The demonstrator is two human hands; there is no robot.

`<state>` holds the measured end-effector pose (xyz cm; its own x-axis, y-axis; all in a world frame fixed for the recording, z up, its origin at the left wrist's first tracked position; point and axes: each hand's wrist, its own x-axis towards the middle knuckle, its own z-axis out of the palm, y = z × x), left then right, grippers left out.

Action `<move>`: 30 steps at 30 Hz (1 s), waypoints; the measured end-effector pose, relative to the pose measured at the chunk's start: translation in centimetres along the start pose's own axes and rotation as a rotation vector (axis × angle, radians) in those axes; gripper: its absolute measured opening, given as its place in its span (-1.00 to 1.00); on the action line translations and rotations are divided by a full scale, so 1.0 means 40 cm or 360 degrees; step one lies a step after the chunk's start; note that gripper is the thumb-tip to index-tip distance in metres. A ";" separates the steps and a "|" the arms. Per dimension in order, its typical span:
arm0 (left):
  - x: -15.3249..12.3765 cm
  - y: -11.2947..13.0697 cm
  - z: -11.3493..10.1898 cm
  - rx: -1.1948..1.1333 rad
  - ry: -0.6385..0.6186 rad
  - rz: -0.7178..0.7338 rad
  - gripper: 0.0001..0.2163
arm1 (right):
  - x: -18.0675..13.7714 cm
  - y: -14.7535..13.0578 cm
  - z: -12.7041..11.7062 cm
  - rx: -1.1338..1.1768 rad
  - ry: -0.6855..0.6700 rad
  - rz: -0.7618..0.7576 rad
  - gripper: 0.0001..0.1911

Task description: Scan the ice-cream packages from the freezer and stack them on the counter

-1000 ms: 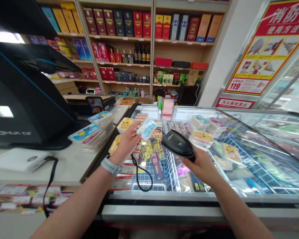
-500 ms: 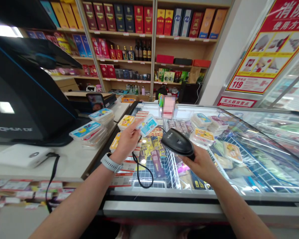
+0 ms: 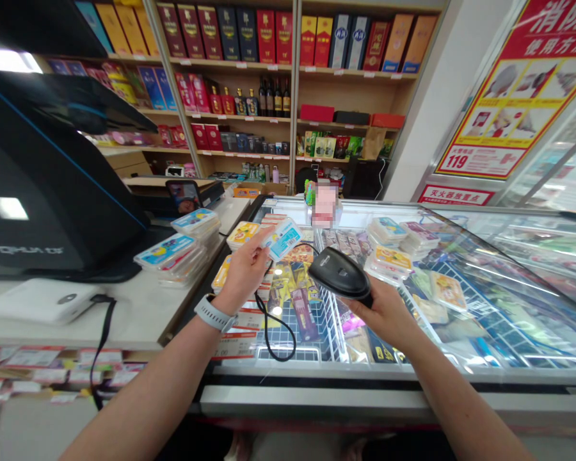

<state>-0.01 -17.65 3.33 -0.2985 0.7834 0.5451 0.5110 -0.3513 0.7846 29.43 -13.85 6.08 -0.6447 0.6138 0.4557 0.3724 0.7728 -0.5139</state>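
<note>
My left hand (image 3: 246, 271), a white watch on its wrist, pinches a small blue and white packet (image 3: 283, 238) and holds it up over the glass lid of a chest freezer (image 3: 461, 358). My right hand (image 3: 383, 308) grips a black barcode scanner (image 3: 339, 275), its head turned toward the packet a short way to its left. The scanner's black cable (image 3: 273, 333) loops down under my left wrist.
Stacks of flat packets (image 3: 173, 255) lie on the counter (image 3: 139, 314) beside a black till screen (image 3: 43, 192). More packets (image 3: 398, 246) rest on the freezer glass. Shelves of boxed bottles (image 3: 269, 45) fill the back wall. A red poster (image 3: 513, 96) hangs at right.
My left hand has turned the packet so its white labelled side faces the scanner and raised it slightly. The scanner has moved a little closer to the packet.
</note>
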 end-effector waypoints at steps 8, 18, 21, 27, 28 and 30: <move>0.000 0.005 0.003 0.0006 0.0015 0.0023 -0.56 | 0.001 -0.002 -0.001 0.0007 -0.0023 0.0004 -0.73; 0.002 0.017 -0.004 0.0137 0.0018 0.0040 -0.58 | 0.002 -0.001 0.000 0.0013 -0.0073 0.0052 -0.72; 0.002 0.014 -0.003 0.0133 0.0012 0.0050 -0.57 | 0.002 -0.002 0.000 0.0010 -0.0074 0.0039 -0.73; 0.002 0.012 -0.005 0.0189 0.0074 0.0052 -0.57 | 0.002 -0.003 -0.002 0.0031 -0.0052 0.0042 -0.72; 0.003 0.017 -0.010 0.0236 0.0100 0.0041 -0.57 | 0.002 -0.004 -0.002 0.0036 -0.0047 0.0043 -0.72; 0.007 0.032 -0.030 0.0385 0.0170 0.0008 -0.57 | 0.001 -0.005 -0.002 0.0036 -0.0041 0.0044 -0.72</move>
<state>-0.41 -18.51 4.84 -0.3724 0.7186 0.5873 0.6869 -0.2121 0.6951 29.37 -13.96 6.25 -0.6515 0.6303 0.4221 0.3756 0.7515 -0.5424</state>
